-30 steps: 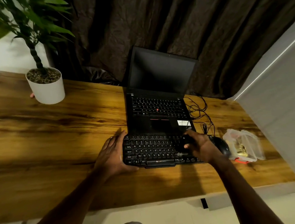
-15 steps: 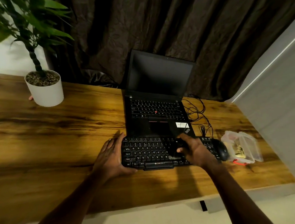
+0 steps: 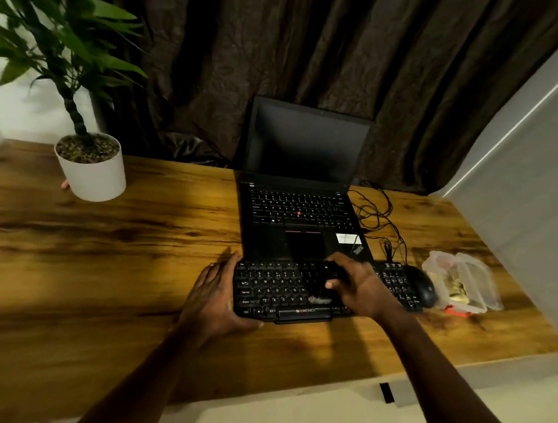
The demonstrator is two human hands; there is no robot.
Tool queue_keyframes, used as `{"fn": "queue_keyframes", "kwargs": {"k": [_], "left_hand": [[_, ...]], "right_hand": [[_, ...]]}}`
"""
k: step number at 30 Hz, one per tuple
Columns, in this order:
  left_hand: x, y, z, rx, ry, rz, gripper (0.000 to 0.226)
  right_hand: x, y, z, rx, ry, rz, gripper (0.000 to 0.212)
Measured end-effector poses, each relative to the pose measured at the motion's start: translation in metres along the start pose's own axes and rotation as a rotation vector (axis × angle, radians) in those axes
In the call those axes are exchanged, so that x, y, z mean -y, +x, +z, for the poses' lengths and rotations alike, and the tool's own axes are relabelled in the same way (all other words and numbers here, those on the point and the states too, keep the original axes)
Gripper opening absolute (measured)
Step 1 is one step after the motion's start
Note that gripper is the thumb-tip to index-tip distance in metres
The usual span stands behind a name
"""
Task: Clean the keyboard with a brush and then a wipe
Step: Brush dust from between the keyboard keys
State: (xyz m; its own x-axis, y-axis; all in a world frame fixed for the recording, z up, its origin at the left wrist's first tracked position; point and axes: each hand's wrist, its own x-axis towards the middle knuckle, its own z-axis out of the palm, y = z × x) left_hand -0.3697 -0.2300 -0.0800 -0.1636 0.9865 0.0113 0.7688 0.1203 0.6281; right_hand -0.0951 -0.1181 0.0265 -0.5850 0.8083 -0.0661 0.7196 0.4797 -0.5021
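Looks mid-brushing: left hand [image 3: 216, 299] flat against the left end of the keyboard [image 3: 277, 289], right hand [image 3: 358, 287] clamped on a blurred brush [image 3: 319, 297] over the middle keys; wiping not yet begun.

The single view comes from a camera worn on the person's head and looks forward and steeply down. It sits above and behind the hands, so both forearms enter from the bottom edge and reach the left hand [image 3: 216, 301] and the right hand [image 3: 358, 285] near the middle. The lens is wide, and the surface [image 3: 106, 260] bends toward the sides. Beyond the hands the view reaches the laptop [image 3: 300, 216] and the curtain [image 3: 323, 38]; far left of the left hand stands the plant pot [image 3: 94, 175]. It is near enough to read letters on the keyboard [image 3: 277, 289], but the brush [image 3: 319, 297] in the right hand is blurred.
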Motion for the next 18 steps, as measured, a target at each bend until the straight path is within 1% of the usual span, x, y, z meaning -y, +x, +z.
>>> {"fn": "queue_keyframes", "kwargs": {"k": [3, 6, 10, 13, 16, 18], "left_hand": [[0.0, 0.0, 0.0, 0.011, -0.012, -0.007, 0.15], [-0.001, 0.0, -0.002, 0.014, -0.019, -0.001, 0.149], [-0.002, -0.001, -0.003, 0.006, -0.021, 0.014, 0.148], [-0.001, -0.001, -0.002, 0.003, -0.026, 0.001, 0.148], [-0.001, -0.002, -0.002, 0.004, -0.029, 0.003, 0.148], [-0.002, -0.003, -0.003, 0.005, -0.034, 0.006, 0.148]], "right_hand": [[0.011, 0.004, 0.007, -0.001, -0.029, -0.018, 0.039], [0.029, 0.011, 0.023, 0.012, 0.058, -0.072, 0.036], [0.034, 0.013, 0.032, -0.001, 0.14, -0.134, 0.029], [0.023, 0.012, 0.019, 0.018, 0.069, -0.072, 0.035], [0.014, 0.012, 0.013, 0.032, -0.019, -0.063, 0.041], [0.02, 0.014, 0.02, 0.021, -0.06, -0.086, 0.044]]}}
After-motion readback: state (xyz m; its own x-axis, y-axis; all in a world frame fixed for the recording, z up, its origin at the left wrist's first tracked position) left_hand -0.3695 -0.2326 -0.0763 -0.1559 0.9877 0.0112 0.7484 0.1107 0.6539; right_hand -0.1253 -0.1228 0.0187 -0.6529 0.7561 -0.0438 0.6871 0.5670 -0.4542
